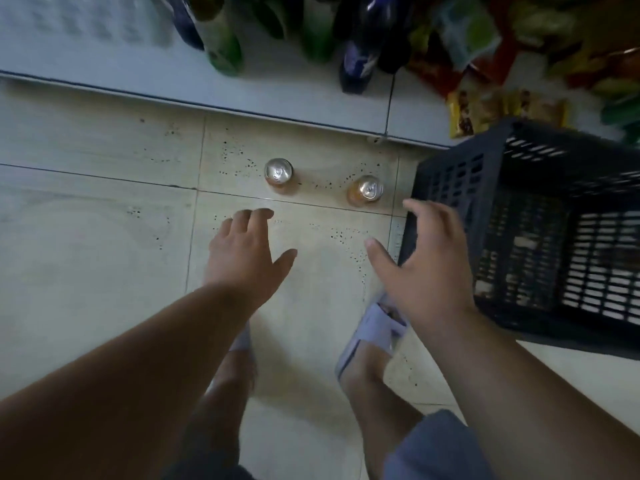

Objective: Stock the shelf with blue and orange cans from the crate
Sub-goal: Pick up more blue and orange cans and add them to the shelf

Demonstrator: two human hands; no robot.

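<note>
A: Setting? Beige tiled floor fills the frame; a white shelf runs along the top edge, carrying dark and green bottles at upper centre and blurred snack packets at upper right.

B: Largest task object?

A: The dark slatted crate, at right of centre, standing on the floor just below the shelf edge. Its contents are too dim to identify.

B: And the cans?

A: Two stand upright on the floor at centre frame: left can and right can, well apart, between the crate and the shelf. Silver tops face the camera, so each long axis is vertical. Orange sides show faintly. Probably staged here for shelving.

B: Hands?

A: Left hand hovers below the left can, fingers spread and relaxed, holding nothing. Right hand hovers beside the crate wall, below the right can, fingers wide, empty. Judged: each hand is set to take one can from above.
</note>
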